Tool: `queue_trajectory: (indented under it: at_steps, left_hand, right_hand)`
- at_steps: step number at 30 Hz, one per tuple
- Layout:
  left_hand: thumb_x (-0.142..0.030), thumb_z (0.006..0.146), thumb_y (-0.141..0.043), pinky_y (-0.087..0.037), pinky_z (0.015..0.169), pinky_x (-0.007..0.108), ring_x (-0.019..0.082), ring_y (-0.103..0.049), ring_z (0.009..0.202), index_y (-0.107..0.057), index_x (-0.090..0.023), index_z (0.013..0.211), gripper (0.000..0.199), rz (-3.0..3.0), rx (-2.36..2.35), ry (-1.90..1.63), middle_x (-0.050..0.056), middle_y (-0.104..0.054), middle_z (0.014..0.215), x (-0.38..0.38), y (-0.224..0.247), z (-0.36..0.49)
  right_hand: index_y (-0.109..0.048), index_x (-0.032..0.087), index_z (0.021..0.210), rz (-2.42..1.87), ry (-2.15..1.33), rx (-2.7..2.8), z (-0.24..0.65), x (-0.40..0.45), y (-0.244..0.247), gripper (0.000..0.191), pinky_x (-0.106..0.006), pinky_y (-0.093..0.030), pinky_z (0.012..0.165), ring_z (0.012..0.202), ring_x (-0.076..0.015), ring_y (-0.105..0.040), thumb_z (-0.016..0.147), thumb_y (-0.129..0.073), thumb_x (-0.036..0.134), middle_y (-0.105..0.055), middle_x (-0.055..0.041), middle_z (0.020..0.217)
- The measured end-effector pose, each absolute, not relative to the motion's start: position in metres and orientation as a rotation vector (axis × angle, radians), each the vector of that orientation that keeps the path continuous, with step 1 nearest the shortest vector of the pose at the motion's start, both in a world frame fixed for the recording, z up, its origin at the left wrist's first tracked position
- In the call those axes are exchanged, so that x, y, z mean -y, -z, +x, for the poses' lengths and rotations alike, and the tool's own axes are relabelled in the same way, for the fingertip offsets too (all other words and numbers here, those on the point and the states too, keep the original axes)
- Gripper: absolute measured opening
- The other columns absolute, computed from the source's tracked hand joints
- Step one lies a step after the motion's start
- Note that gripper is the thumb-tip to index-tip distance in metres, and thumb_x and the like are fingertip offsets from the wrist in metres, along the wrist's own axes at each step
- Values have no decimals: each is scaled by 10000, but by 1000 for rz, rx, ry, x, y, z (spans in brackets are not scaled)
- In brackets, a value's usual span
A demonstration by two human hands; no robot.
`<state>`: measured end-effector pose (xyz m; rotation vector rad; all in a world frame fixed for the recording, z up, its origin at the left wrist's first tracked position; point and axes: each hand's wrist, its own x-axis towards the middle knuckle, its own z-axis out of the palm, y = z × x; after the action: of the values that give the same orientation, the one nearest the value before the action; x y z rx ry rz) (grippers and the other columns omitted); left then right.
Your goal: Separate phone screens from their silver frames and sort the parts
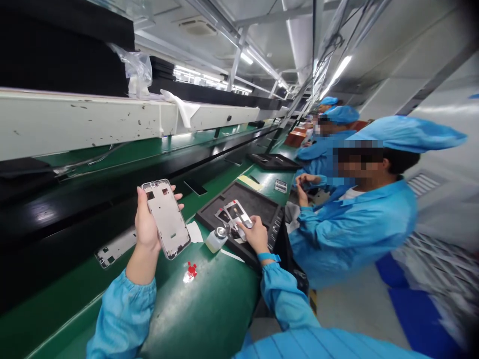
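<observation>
A flat silver phone frame (168, 219) with small cut-outs lies tilted in my left hand (147, 222), raised above the green bench. The thumb presses one long edge and the fingertips show past the other. My right hand (256, 234) is closed on the lower end of a white phone part (238, 213) with red tabs at its top, over a black foam tray (262, 202). Other similar phone parts (222, 215) lie under it in the tray. Just left of the tray stands a small bottle (216, 240) with a metal top.
Red stickers (191, 270) lie on the green bench (202, 309). Another silver plate (116, 248) and a dark phone screen (195, 187) rest along a black strip. Co-workers in blue sit at the right; the nearest person's hands (305, 189) are beyond the tray.
</observation>
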<state>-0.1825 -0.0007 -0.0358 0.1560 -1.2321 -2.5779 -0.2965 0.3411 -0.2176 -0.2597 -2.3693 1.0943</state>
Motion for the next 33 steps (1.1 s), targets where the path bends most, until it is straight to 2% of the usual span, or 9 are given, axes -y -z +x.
queue_trajectory:
  at_steps: [4, 8, 15, 19, 22, 26, 29, 31, 33]
  left_hand:
    - [-743, 1064, -420, -621, 610, 286, 220, -781, 659, -771, -76, 1160, 759, 82, 1340, 2643, 163, -832, 911, -14, 36, -179]
    - [-643, 1131, -327, -587, 549, 264, 228, -780, 623, -691, -24, 1298, 737, 80, 1550, 2877, 224, -828, 906, -29, 39, -178]
    - [-677, 1104, -384, -619, 597, 341, 323, -819, 677, -416, -104, 1664, 802, -408, 1550, 3335, 228, -830, 912, -67, 77, -183]
    - [-794, 1005, -535, -603, 602, 327, 297, -799, 642, -451, -85, 1649, 962, -616, 1616, 3170, 210, -831, 881, -75, 86, -178]
    - [-864, 930, -595, -599, 631, 322, 273, -789, 674, -492, -74, 1623, 1056, -658, 1763, 2921, 186, -829, 873, -71, 81, -173]
    - [-862, 936, -590, -613, 703, 356, 253, -775, 714, -535, -108, 1609, 1012, -713, 2037, 2542, 153, -829, 933, -66, 80, -173]
    - [-761, 1034, -517, -635, 955, 488, 332, -796, 1068, -559, -172, 1607, 823, -787, 2177, 2141, 210, -742, 1402, -64, 82, -175]
    - [-699, 1071, -488, -482, 1227, 576, 384, -619, 1442, -566, -178, 1598, 746, -844, 2208, 1864, 201, -527, 1672, -62, 81, -174]
    - [-660, 1097, -441, -300, 1354, 586, 366, -419, 1616, -508, -161, 1637, 738, -897, 2251, 1688, 188, -389, 1765, -62, 78, -172]
  right_hand:
    - [-490, 273, 829, -283, -1257, 2191, -293, -341, 212, 656, -367, -499, 722, 777, -289, -675, 730, -705, 884, -685, -64, 736]
    - [-453, 276, 827, -231, -1424, 1998, -281, -337, 190, 736, -317, -449, 570, 615, -217, -587, 723, -600, 990, -612, -8, 631]
    - [-521, 253, 821, 92, -1618, 1923, -236, -282, 147, 656, -251, -329, 442, 456, -133, -428, 856, -625, 901, -485, 74, 536]
    - [-599, 234, 827, 242, -1669, 1897, -216, -249, 132, 581, -281, -493, 553, 587, -171, -587, 941, -639, 802, -619, 16, 650]
    - [-715, 227, 1037, 339, -1694, 1829, -206, -243, 112, 522, -351, -602, 763, 866, -230, -730, 1048, -545, 720, -785, -75, 994]
    - [-777, 263, 1211, 650, -1716, 1921, -201, -242, 80, 546, -480, -577, 1086, 1268, -297, -714, 1088, -481, 704, -730, -108, 1436]
    - [-781, 278, 1226, 685, -1729, 1960, -199, -233, 64, 507, -535, -504, 1211, 1353, -309, -680, 1069, -545, 698, -715, -93, 1475]
    - [-752, 278, 1275, 621, -1767, 1926, -198, -224, 61, 487, -546, -503, 1218, 1338, -306, -692, 1053, -596, 682, -740, -96, 1429]
    - [-737, 265, 1266, 556, -1810, 1875, -199, -217, 62, 471, -529, -547, 1167, 1255, -295, -731, 1031, -650, 664, -771, -103, 1351]
